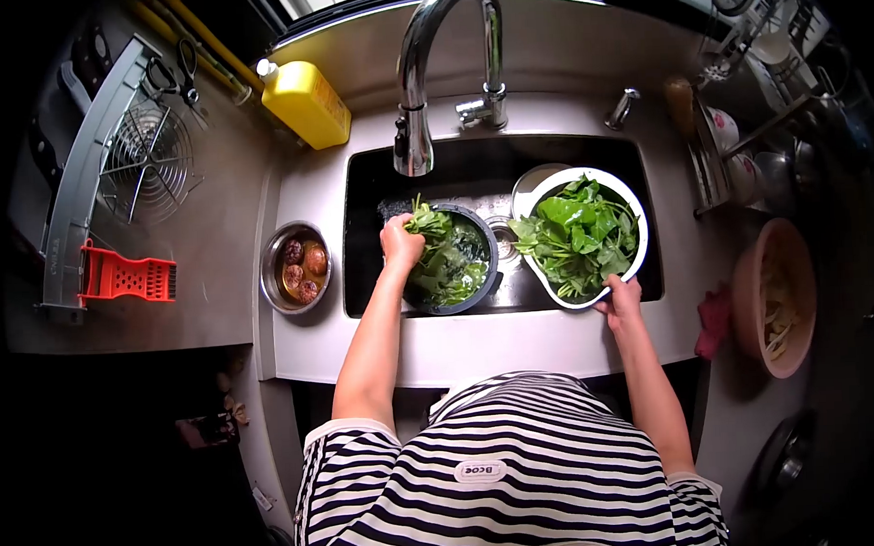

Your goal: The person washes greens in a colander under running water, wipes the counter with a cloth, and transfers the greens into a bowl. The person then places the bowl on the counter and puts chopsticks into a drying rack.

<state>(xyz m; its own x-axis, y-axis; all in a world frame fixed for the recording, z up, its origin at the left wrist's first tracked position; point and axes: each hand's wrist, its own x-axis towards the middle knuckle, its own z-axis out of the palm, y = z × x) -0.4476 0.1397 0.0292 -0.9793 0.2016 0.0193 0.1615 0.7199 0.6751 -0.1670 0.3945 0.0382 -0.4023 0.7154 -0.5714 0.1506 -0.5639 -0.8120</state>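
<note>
My left hand is closed round a bunch of leafy greens at the left rim of a dark basin. Water and more greens fill that basin, which sits in the left part of the sink. With my right hand I grip the near rim of a white bowl in the sink's right part. Leafy greens are heaped in it, some hanging over its left edge. My right fingers are partly hidden by the bowl.
The chrome faucet arches over the sink. Left of it stand a metal bowl of round brown items in liquid and a yellow bottle. A red grater lies farther left. At right are a pink basin and a dish rack.
</note>
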